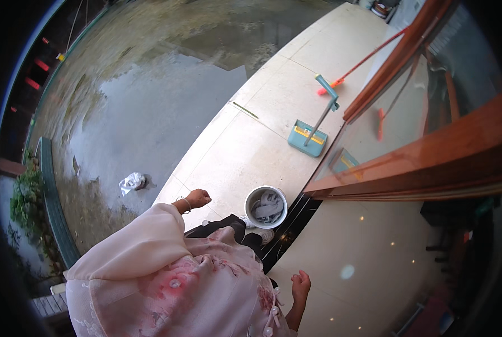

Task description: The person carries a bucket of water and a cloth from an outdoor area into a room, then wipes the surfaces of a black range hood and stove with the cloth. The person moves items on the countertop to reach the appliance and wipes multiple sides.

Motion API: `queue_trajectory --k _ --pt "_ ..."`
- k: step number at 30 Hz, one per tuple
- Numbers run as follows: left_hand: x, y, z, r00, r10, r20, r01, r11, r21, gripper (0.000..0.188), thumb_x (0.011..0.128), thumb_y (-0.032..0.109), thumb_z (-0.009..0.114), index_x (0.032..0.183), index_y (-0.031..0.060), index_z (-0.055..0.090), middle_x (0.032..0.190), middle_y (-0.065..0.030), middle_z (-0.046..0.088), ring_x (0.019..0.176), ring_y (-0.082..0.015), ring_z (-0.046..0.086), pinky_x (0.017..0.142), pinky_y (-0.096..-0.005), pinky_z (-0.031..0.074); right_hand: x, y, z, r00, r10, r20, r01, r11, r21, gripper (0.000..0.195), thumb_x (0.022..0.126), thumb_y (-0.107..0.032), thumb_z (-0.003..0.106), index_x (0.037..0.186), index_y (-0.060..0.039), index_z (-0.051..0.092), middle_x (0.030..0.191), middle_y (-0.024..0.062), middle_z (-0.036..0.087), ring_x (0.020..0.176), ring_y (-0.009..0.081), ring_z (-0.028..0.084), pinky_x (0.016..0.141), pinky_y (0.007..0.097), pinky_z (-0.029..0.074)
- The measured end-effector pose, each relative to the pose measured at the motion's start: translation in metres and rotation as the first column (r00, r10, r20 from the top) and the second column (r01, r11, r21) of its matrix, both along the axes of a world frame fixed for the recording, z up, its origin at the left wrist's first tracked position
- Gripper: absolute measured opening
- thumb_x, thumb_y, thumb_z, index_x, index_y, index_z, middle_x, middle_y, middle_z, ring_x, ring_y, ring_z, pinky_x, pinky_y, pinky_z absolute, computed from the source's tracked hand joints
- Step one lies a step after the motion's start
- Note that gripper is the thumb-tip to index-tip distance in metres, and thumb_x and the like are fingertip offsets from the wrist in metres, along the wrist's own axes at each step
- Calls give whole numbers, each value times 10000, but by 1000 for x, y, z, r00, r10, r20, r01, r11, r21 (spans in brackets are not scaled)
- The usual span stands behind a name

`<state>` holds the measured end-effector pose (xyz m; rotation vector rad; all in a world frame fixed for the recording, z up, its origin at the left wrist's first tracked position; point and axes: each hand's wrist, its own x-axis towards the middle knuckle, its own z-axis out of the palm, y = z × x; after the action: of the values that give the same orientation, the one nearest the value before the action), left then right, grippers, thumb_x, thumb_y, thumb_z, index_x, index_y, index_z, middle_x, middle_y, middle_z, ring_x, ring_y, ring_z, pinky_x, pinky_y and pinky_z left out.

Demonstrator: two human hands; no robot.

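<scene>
My left hand (pixel 198 198), with a bracelet at the wrist, hangs above the pale tiles with its fingers curled; nothing shows in it. To its right, a round light-coloured bucket (pixel 251 194) stands just beyond my shoes (pixel 266 236), beside the dark threshold. Wet-looking grey and white cloths (pixel 267 206) lie bunched inside it. My right hand (pixel 301 284) is low on the right over the indoor floor, fingers loosely bent and apart, with no object visible in it. Neither hand touches the bucket.
A teal dustpan (pixel 308 141) with an upright handle and a red broom (pixel 333 86) stand near the wood-framed glass door (pixel 423 147). Wet concrete (pixel 150 97) borders the tiled strip (pixel 242 143); a white plastic bag (pixel 131 183) lies there. A dark threshold (pixel 291 229) separates the indoor floor.
</scene>
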<state>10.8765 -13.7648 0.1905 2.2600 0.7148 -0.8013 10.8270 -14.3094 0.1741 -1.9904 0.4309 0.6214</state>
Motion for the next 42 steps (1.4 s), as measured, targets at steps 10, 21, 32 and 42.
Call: queue_trajectory --k 10,21,32,42 --pt "-120 62 -6 896 442 53 -440 897 -47 337 796 319 611 968 42 697 936 -162 692 886 -292 658 827 -352 507 86 44 -24 950 245 -193 -254 967 -21 474 821 -110 593 1256 36 475 891 100 646 746 143 629 612 261 488" --pt "-194 279 -31 614 782 108 -758 622 -197 307 813 275 609 958 16 687 886 -151 691 837 -238 656 787 -327 508 176 332 37 854 375 -361 -415 909 -38 406 865 -115 563 1247 0 490 929 92 653 789 168 650 637 275 504" --pt "-148 388 -17 282 958 48 -865 275 -420 235 856 215 605 965 15 662 834 -65 667 777 -141 610 735 -286 496 312 523 18 840 485 -242 -485 872 66 379 854 -64 602 1205 21 485 872 101 650 687 127 623 543 217 476" --pt "-65 529 -11 152 988 27 -904 150 -400 228 865 206 612 953 -3 641 821 -45 636 744 -127 582 702 -277 489 403 690 10 782 454 -428 -515 857 -32 439 786 -86 629 1191 20 496 829 82 621 709 151 616 554 247 450"
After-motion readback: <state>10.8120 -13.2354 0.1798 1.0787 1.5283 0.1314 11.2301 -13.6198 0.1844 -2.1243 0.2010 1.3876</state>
